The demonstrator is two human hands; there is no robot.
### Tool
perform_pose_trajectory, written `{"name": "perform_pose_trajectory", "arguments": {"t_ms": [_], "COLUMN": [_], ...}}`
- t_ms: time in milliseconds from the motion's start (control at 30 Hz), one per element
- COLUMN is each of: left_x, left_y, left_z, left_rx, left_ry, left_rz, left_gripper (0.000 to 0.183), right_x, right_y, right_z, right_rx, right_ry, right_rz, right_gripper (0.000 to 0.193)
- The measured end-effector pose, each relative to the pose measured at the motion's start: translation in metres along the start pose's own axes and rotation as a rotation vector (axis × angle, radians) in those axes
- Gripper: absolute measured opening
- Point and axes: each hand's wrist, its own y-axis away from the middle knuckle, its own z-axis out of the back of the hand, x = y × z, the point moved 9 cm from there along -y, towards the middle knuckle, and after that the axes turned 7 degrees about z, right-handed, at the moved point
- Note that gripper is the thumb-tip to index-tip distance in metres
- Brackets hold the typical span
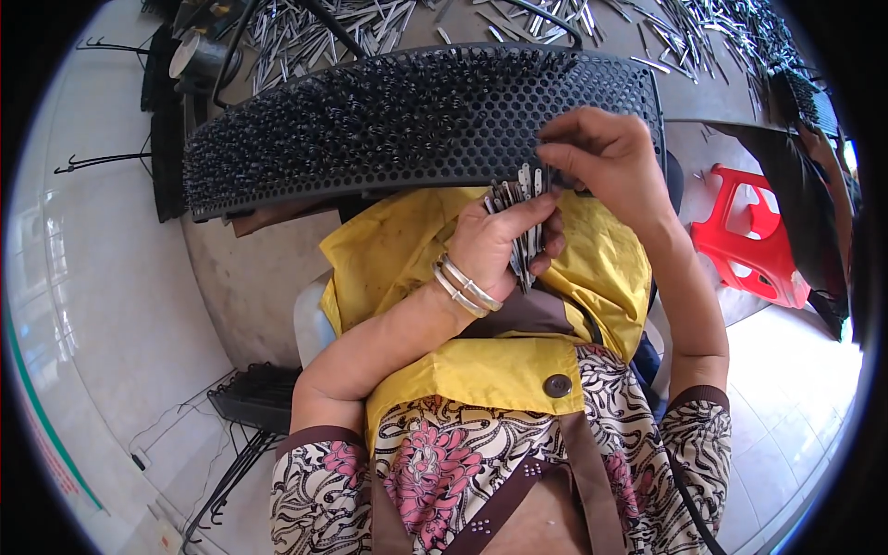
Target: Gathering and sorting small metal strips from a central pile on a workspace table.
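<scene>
My left hand (pixel 504 231) is closed around a bundle of thin, flat metal strips (pixel 524 190), whose upper ends fan out above the fingers. Just up and to the right, my right hand (pixel 606 153) has its thumb and forefinger drawn together; what lies between them, if anything, is too small to make out. Both hands are at the near edge of a curved black perforated rack (pixel 592 88). Dark, shiny pieces (pixel 351 120) stand densely in its holes across the left and middle, while many holes toward the right are bare.
Loose metal strips (pixel 324 37) lie heaped on the table (pixel 444 18) beyond the rack. A mug (pixel 196 60) stands at the far left, near black hooked racks (pixel 166 129). At right are a red plastic stool (pixel 754 236) and a person in dark clothing (pixel 786 176).
</scene>
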Motion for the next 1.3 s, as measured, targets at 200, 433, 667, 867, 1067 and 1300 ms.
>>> {"name": "perform_pose_trajectory", "arguments": {"t_ms": [200, 433, 667, 867, 1067, 1300], "left_x": [0.004, -0.001, 0.023, 0.02, 0.004, 0.002], "left_y": [-0.007, -0.004, -0.005, -0.002, -0.002, 0.004], "left_z": [0.022, 0.016, 0.032, 0.025, 0.014, -0.002], "left_rx": [-0.071, -0.15, -0.188, -0.094, -0.103, -0.09], "left_ry": [0.128, 0.132, 0.1, 0.003, -0.122, -0.129], "left_rz": [0.028, 0.004, 0.097, 0.061, -0.056, -0.077], "left_gripper": [0.015, 0.012, 0.012, 0.016, 0.015, 0.01], "right_x": [0.017, 0.051, 0.025, 0.039, 0.028, 0.026], "right_y": [-0.016, -0.029, -0.029, -0.01, 0.02, 0.03], "right_z": [0.035, 0.028, -0.017, -0.018, -0.009, 0.01], "right_rx": [-0.532, -0.649, -0.242, -0.28, -0.223, -0.296], "right_ry": [0.184, 0.574, 0.702, 0.675, 0.368, 0.307], "right_rz": [0.386, 0.845, 0.891, 0.817, 0.575, 0.478], "right_gripper": [0.012, 0.016, 0.018, 0.023, 0.023, 0.022]}}
